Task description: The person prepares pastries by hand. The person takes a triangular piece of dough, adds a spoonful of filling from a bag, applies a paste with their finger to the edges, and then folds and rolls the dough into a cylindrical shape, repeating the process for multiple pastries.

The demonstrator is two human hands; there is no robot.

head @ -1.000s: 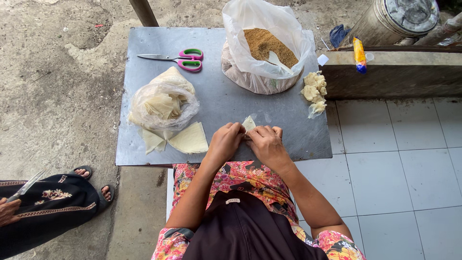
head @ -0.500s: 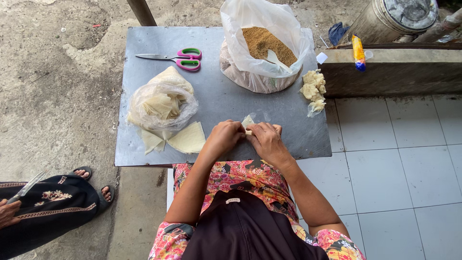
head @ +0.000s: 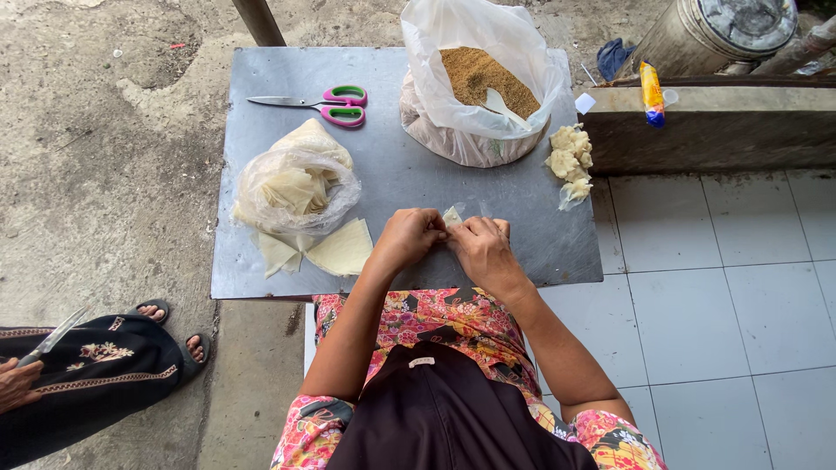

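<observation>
Both hands meet at the near edge of a flat grey metal table (head: 401,174). The left hand (head: 407,241) and right hand (head: 482,251) have their fingers curled inward, pinching a small pale wrapper (head: 453,216) between the fingertips; only a thin, folded, slightly translucent corner of it shows above the knuckles, just off the tabletop.

To the left lies a crinkled clear plastic bag (head: 296,187) holding a stack of thin cream-coloured sheets, with a few flat triangular sheets (head: 340,251) spilling out on the near side. Farther off, scissors (head: 326,103) with pink and green handles lie flat, blades pointing left. At the far right of the table stands a bowl lined with a white plastic bag (head: 483,87), filled with grainy brown filling (head: 475,74), a pale spoon (head: 505,106) stuck in it. Right of that, near the table's edge, sits a small heap of lumpy pale-yellow folded pieces (head: 568,161).

The ground is rough concrete to the left and smooth white tile to the right. At the near left, another person in dark patterned cloth and sandals holds a knife (head: 54,335).
</observation>
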